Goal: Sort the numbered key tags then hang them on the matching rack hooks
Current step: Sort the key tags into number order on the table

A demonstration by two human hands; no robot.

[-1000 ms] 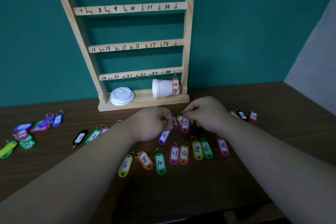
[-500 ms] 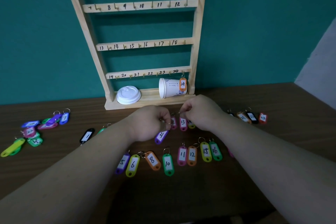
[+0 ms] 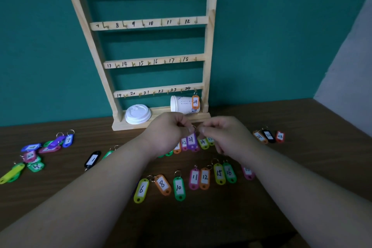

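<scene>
A wooden rack (image 3: 209, 62) with hooks numbered 1 to 24 stands against the teal wall. An orange tag 24 (image 3: 195, 102) hangs on its hook. In front of the rack base, my left hand (image 3: 168, 135) and my right hand (image 3: 225, 137) meet, both pinching the ring of a purple tag 21 (image 3: 191, 140) that dangles just above the table. Under them lie tags 12 (image 3: 184, 143) and 14 (image 3: 203, 142). Nearer me a row holds tags 6 (image 3: 141, 189), 8 (image 3: 162, 184), 10 (image 3: 179, 188), 11, 12, 15 and 16 (image 3: 229, 172).
A paper cup (image 3: 181, 104) lies on its side on the rack base beside a white lid (image 3: 137, 114). A black tag 1 (image 3: 92, 160) and a pile of tags (image 3: 32, 155) lie at the left. Tags 22 (image 3: 268, 135) and 23 (image 3: 280, 136) lie at the right.
The view has tilted up to show the top rail. The purple tag 21 has risen from lying slanted to hanging. My right hand has let go of tag 13 and moved to the purple tag's ring.
</scene>
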